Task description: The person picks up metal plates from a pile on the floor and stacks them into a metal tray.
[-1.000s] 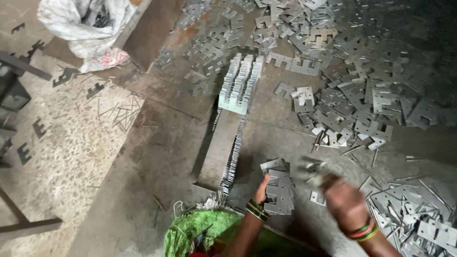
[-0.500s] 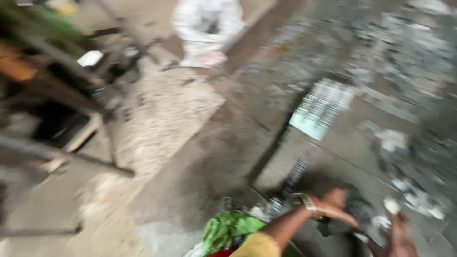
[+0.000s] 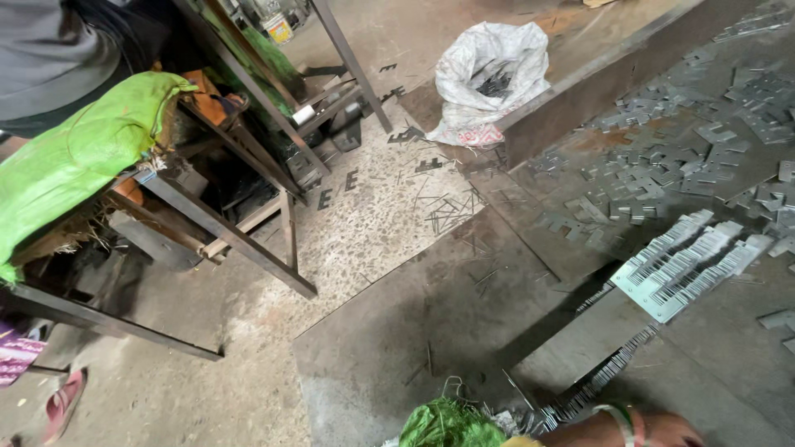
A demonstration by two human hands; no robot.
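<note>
While most of the frame shows floor, only 1 forearm with bangles point(image 3: 619, 416) enters at the bottom edge, its hand point(image 3: 672, 430) cut off by the frame. Which hand it is cannot be told, nor whether its fingers are spread or pinching anything. Just beside the wrist lies a row of thin metal plates point(image 3: 598, 382), stood on edge and running diagonally up towards a stack point(image 3: 691, 263) of E-shaped plates laid in 3 columns on the steel sheet point(image 3: 431, 331). Loose plates point(image 3: 662, 165) are scattered across the upper right. Green cloth point(image 3: 451, 426) sits at the bottom edge, left of the forearm. A white sack point(image 3: 493, 79) rests against a steel beam point(image 3: 596, 83). At left stands a metal frame point(image 3: 224, 223) with a green bag point(image 3: 74, 165) on top.
</note>
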